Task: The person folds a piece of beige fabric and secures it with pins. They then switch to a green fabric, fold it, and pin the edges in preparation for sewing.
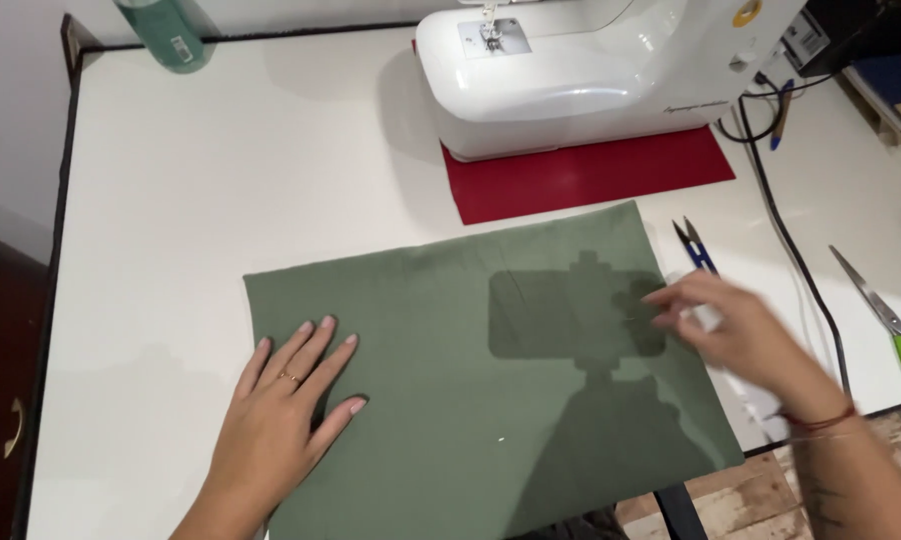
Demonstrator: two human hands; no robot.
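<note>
We're pressing our left hand (283,398) flat, fingers spread, on the green cloth (471,380) lying smooth on the white surface (221,200); right hand (731,325) is blurring, grip unclear.

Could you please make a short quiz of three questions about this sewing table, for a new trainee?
1. True or false: the left hand lies flat on the green fabric.
2. What lies under the white sewing machine? A) a red mat B) a blue towel C) a sheet of newspaper
3. Which tool lies just beyond the right hand, at the fabric's right edge?

Key
1. True; its fingers are spread on the fabric's left part.
2. A, the red mat.
3. The small blue thread snips; the green-handled scissors lie farther right.
</note>
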